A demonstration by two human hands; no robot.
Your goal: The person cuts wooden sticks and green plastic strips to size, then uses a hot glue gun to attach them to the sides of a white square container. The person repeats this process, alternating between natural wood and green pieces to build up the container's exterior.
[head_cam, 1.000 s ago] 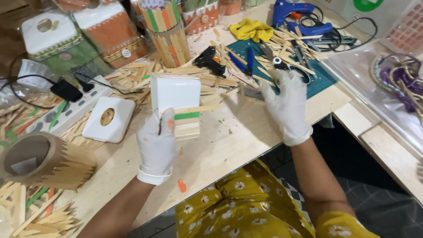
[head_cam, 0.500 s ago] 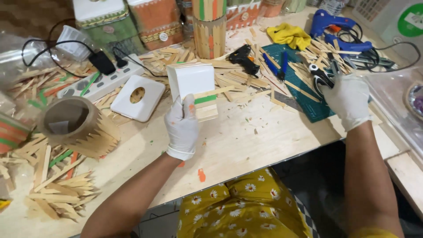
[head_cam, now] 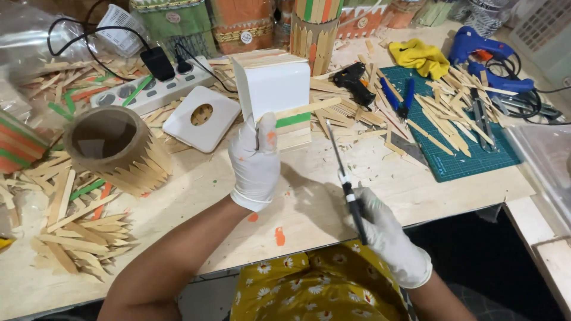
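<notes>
Gripping a white box (head_cam: pixel 270 89) near its lower edge, the left hand (head_cam: pixel 257 159) — gloved in white with orange smudges — holds it upright on the plywood counter (head_cam: pixel 196 196), thumb pressed against the front face. Flat wooden sticks (head_cam: pixel 295 125) clad the box's bottom, one of them painted green and another jutting out at a slant to the right; how far the cladding runs round the back is hidden. The right hand (head_cam: pixel 385 229) is clenched around the black handle of a slim tool (head_cam: pixel 345 181), its thin metal shaft pointing up toward the box — whether the tip is a blade or a brush cannot be made out. Just left of the box lies a white square lid with a round hole (head_cam: pixel 202 117), and beyond it a stick-skirted cardboard tube (head_cam: pixel 116 148). A green cutting mat (head_cam: pixel 470 157) on the right carries loose sticks; a blue glue gun (head_cam: pixel 485 56) sits behind it, its cord cut off at the frame edge.
</notes>
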